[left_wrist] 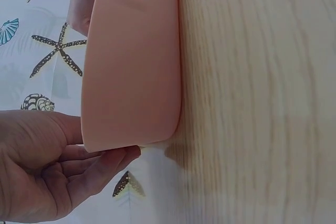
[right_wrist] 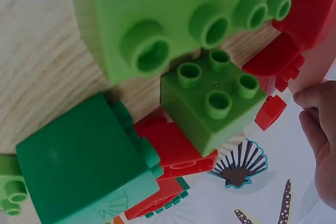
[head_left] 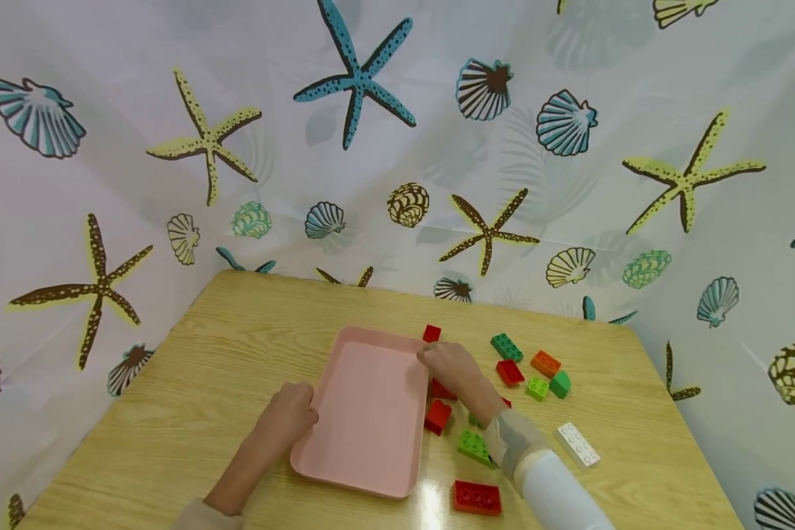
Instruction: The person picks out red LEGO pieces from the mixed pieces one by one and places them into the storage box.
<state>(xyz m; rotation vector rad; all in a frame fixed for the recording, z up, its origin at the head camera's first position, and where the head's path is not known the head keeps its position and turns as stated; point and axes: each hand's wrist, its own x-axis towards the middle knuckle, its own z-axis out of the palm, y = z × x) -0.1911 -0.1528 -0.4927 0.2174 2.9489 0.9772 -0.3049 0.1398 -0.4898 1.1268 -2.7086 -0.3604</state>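
At the worktop point(head_left: 238, 331), I watched the left hand point(head_left: 288, 414) and right hand point(head_left: 452, 368) grip the pink tray point(head_left: 367, 412) by opposite sides, presumably for balance. Bricks point(head_left: 439, 417) lay rightward.

The tray point(head_left: 371, 412) lies on the bench point(head_left: 238, 331) between the left fingers point(head_left: 310, 414) and the right fingers point(head_left: 430, 355), which touch its side rims. One brick point(head_left: 432, 333) lies just beyond the right fingers. Other bricks point(head_left: 510, 372) lie to their right; nearer bricks point(head_left: 439, 417) lie before them, right of the tray. The cloth point(head_left: 404, 162) hangs beyond, behind the bench.
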